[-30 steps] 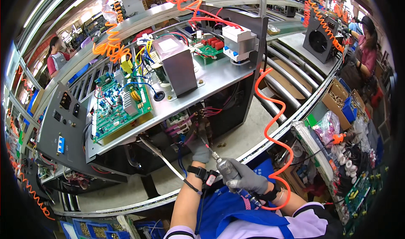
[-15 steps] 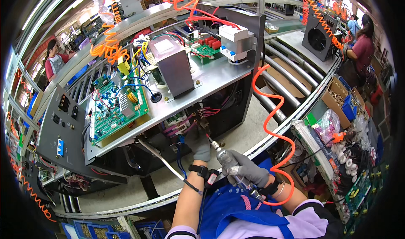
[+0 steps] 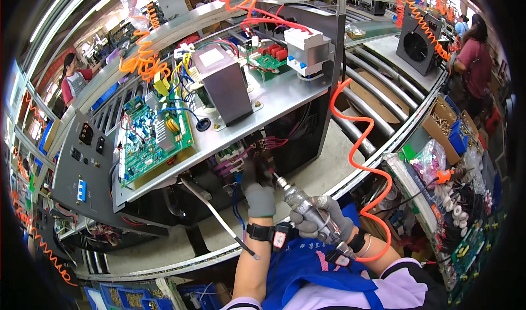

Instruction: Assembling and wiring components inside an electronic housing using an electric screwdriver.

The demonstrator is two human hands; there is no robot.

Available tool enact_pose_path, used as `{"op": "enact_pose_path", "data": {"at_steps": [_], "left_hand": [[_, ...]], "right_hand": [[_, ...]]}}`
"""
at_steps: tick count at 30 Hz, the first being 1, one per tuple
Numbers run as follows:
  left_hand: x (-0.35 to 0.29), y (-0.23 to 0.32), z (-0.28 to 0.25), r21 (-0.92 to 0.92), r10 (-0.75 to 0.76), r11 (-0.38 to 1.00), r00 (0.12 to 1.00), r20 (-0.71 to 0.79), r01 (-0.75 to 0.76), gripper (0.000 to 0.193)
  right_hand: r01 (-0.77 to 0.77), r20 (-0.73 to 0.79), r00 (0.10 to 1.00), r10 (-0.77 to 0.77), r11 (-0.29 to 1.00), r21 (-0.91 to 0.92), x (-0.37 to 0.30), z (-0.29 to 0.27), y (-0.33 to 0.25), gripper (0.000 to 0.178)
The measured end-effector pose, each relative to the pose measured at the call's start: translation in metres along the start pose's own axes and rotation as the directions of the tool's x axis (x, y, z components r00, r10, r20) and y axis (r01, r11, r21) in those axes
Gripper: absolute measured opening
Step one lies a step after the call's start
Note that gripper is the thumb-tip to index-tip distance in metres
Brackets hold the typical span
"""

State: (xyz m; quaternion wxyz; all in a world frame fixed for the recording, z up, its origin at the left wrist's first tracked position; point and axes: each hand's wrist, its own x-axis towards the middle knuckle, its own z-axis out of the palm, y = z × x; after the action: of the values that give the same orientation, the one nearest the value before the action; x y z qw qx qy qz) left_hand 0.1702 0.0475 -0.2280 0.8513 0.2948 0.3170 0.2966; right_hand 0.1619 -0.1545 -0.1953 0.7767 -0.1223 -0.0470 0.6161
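Note:
My right hand (image 3: 325, 218), in a grey glove, is wrapped round a silver air screwdriver (image 3: 300, 201). Its slim bit points up and left into the shaded lower bay of a metal-framed machine (image 3: 274, 115). Whether the bit touches a screw cannot be made out. My left hand (image 3: 257, 194), gloved too, reaches into that bay close to the bit; its fingers are lost in shadow. Purple wires (image 3: 273, 142) run just above the fingers, and blue wires (image 3: 236, 203) hang beside the left hand. An orange coiled air hose (image 3: 366, 145) leads to the screwdriver.
On the machine's shelf sit a green circuit board (image 3: 153, 140), a boxy transformer (image 3: 223, 82) and a white breaker block (image 3: 304, 50). A white cable (image 3: 216, 214) sticks out in front. Roller conveyor (image 3: 378, 102) runs behind right. Parts boxes (image 3: 441, 124) stand right; two co-workers are farther off.
The view has shifted slightly. My left forearm and wrist sit a little farther right and lower, with the hand still in the bay. The screwdriver stays in my right hand, its bit still pointing inward.

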Motion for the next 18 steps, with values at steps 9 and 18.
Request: {"op": "enact_pose_path", "data": {"at_steps": [9,18], "left_hand": [[-0.021,-0.007,0.008,-0.045,0.296,0.953,0.954,-0.051,-0.298,0.024],[-0.025,0.012,0.012,0.291,0.288,0.916,0.958,0.002,-0.276,0.034]], "right_hand": [[-0.039,0.089,0.996,0.03,0.994,0.101,0.001,-0.001,-0.005,0.047],[-0.014,0.089,0.996,0.006,0.996,0.085,0.001,0.008,0.001,0.039]]}}
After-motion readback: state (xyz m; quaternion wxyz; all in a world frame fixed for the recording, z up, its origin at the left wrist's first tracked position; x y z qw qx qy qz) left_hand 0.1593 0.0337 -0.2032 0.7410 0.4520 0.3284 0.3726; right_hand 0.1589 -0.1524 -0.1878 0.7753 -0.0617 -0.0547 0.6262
